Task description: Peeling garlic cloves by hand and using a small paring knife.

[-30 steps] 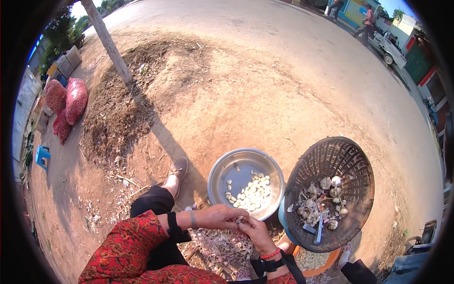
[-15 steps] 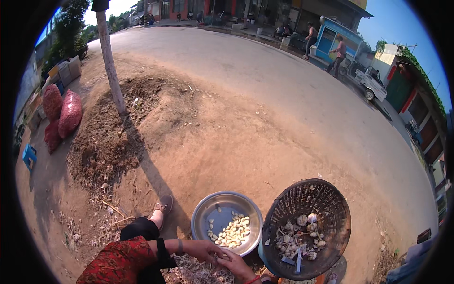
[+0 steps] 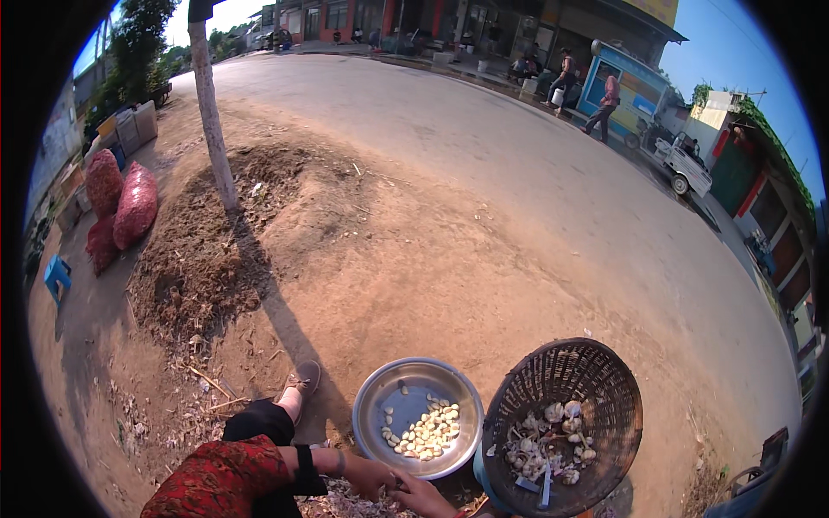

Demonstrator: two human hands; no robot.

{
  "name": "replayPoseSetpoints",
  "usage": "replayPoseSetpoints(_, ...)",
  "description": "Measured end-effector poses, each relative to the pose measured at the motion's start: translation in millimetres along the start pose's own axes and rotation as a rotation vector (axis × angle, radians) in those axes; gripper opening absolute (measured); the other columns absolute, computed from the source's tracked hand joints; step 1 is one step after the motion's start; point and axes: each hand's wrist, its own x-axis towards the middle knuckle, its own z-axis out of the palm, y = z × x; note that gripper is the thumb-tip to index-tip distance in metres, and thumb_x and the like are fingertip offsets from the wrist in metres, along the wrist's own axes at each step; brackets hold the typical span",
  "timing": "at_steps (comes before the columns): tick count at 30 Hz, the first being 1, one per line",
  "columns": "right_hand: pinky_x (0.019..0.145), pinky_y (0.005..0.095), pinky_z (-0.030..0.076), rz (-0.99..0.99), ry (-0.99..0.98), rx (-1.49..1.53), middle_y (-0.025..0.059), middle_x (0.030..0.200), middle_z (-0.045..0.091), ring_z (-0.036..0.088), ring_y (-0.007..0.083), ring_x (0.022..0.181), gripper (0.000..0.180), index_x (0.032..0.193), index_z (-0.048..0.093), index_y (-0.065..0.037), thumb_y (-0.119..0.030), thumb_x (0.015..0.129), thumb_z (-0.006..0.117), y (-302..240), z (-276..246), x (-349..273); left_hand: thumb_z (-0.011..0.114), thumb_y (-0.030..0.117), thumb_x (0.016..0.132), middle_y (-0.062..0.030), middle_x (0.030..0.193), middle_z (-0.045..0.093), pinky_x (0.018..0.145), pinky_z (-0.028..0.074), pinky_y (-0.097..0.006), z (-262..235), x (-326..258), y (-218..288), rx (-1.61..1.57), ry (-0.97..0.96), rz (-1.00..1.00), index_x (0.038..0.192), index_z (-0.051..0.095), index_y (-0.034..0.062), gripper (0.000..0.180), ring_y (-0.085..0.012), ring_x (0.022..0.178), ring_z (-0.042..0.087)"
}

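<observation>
- Step in hand, my read: peeling or splitting garlic. Both hands meet at the near edge, low centre, working one small piece between them.
- Left hand point(image 3: 370, 475): fingers curled inward toward the other hand, touching it. The piece itself is too small to make out, so I can't tell whether the grip is closed on anything.
- Right hand point(image 3: 423, 496): partly cut off by the near edge, fingers pointed at the left hand. Same here, can't tell what it pinches.
- Steel bowl point(image 3: 419, 417): on the dirt just beyond the hands. It holds a loose patch of pale peeled cloves point(image 3: 427, 429) on its right side; the rest of the base is bare metal.
- Woven basket point(image 3: 561, 427): right of the bowl, rims touching or nearly so, tilted toward the person. Whole and broken garlic heads point(image 3: 553, 432) with papery skins lie in its lower part.
- Skins and scraps litter the ground point(image 3: 345, 505) under the hands.
- Next move, judged: the cleaned clove needs a short reach forward to the bowl, then a reach right to the basket for another head.
- Far off: post point(image 3: 211, 112), red mesh sacks point(image 3: 121, 207) at left, road beyond.
</observation>
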Motion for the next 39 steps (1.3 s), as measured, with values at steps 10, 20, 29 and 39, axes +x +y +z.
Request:
replayPoseSetpoints(10,0.062,0.0434,0.046,0.211,-0.109,-0.774,0.0201,0.082,0.061,0.059,0.0346,0.072,0.041,0.117,0.045,-0.015,-0.033,0.081,0.050,-24,-2,-10,0.059,0.000,0.065,-0.0124,0.070,0.057,0.042,0.048,-0.030,6,13,-29,-0.051,-0.017,0.012,0.116,0.042,0.0042,0.053,-0.0209,0.054,0.059)
replayPoseSetpoints(20,0.067,0.0452,0.044,0.084,-0.173,-0.624,0.0196,0.084,0.060,0.058,0.0357,0.079,0.041,0.116,0.045,-0.014,-0.032,0.079,0.052,-5,2,-13,0.068,0.015,0.062,-0.0094,0.074,0.061,0.060,0.047,-0.034,-2,8,-27,0.329,0.407,0.195,0.085,0.056,0.0042,0.028,-0.0246,0.069,0.060)
replayPoseSetpoints(29,0.063,0.0458,0.044,-0.041,-0.135,-0.532,0.0191,0.081,0.060,0.057,0.0364,0.076,0.034,0.109,0.051,-0.011,-0.026,0.079,0.051,7,9,-8,0.066,0.025,0.065,-0.0126,0.074,0.059,0.062,0.044,-0.038,-16,-7,8,0.176,0.482,0.035,0.081,0.055,0.0078,0.026,-0.0278,0.072,0.059)
replayPoseSetpoints(39,0.063,0.0467,0.045,0.068,-0.023,-0.566,0.0201,0.081,0.060,0.058,0.0378,0.075,0.039,0.114,0.048,-0.011,-0.024,0.077,0.054,-10,9,-8,0.066,0.023,0.067,-0.0121,0.072,0.058,0.061,0.043,-0.037,-17,-8,9,0.130,0.496,0.061,0.082,0.055,0.0071,0.024,-0.0266,0.070,0.058)
